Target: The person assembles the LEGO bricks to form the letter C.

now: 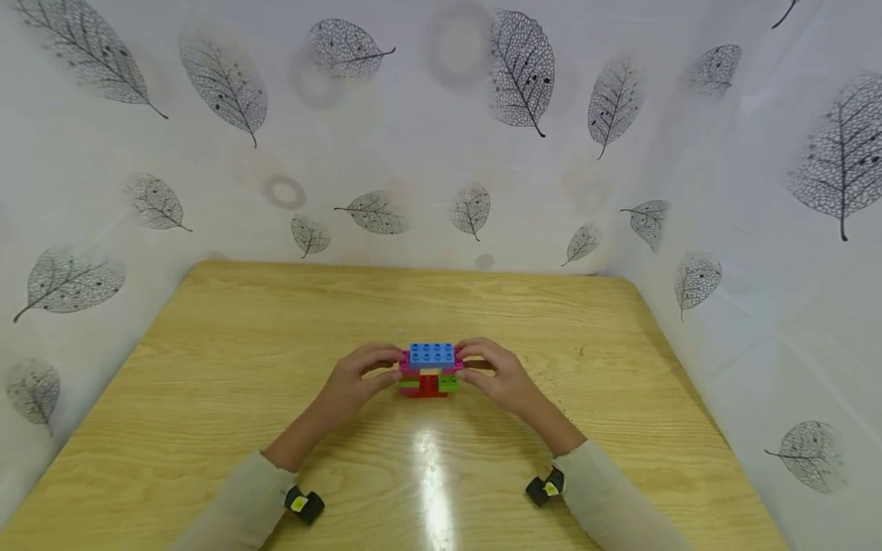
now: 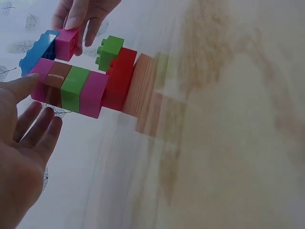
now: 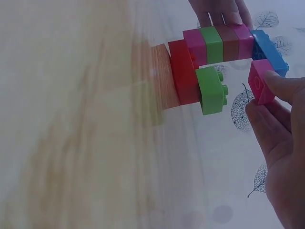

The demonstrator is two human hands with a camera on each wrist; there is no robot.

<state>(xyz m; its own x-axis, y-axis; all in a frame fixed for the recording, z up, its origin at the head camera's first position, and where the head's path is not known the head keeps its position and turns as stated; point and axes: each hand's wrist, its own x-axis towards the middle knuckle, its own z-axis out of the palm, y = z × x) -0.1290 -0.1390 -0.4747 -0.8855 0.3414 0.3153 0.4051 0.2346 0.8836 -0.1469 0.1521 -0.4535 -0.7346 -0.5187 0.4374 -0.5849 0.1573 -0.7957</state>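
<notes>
A small toy-brick structure stands on the table, with a red brick at its bottom. On the red brick's left end rises a column of pink, green, brown and pink bricks. A blue brick spans the top. A short green brick sits on the red one's right end, studs bare. Under the blue brick's right end is a pink brick, with a gap below it; my right hand pinches it. My left hand holds the column's top pink brick between thumb and fingers.
The wooden table reaches to a pale leaf-printed curtain at the back and sides. Small black devices are worn at both wrists, by the cuffs of the light sleeves.
</notes>
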